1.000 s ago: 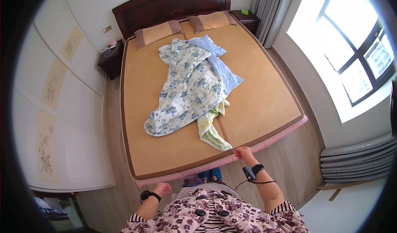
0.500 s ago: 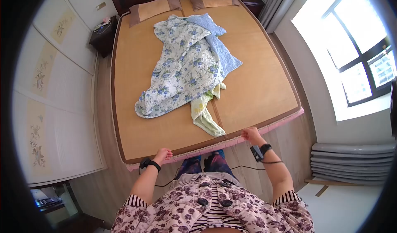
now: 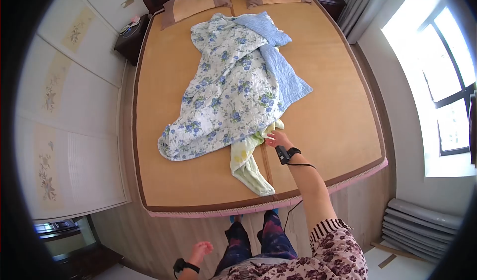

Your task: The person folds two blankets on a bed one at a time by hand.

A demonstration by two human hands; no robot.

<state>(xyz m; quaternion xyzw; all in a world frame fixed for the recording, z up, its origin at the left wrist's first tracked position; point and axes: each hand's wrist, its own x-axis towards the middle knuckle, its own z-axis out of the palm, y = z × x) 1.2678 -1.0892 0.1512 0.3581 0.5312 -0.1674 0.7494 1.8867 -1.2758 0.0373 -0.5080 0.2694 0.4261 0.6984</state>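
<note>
My right hand reaches over the bed, fingers stretched out, at the edge of a pale green and yellow cloth. Whether the fingertips touch it, I cannot tell. Part of this cloth lies under a quilt with blue flowers on white and a plain blue underside, spread rumpled across the bed. Down by my left leg, off the bed, my left hand hangs with its fingers loosely apart and holds nothing.
The bed has a tan mat with a brown border. Two pillows lie at the headboard. Dark nightstands flank it. Sliding wardrobe doors stand left; a window and stacked grey panels are at right.
My right hand has moved forward from the bed's front edge to the green and yellow cloth. My left hand has dropped back toward my body. The view has shifted closer to the bed.
</note>
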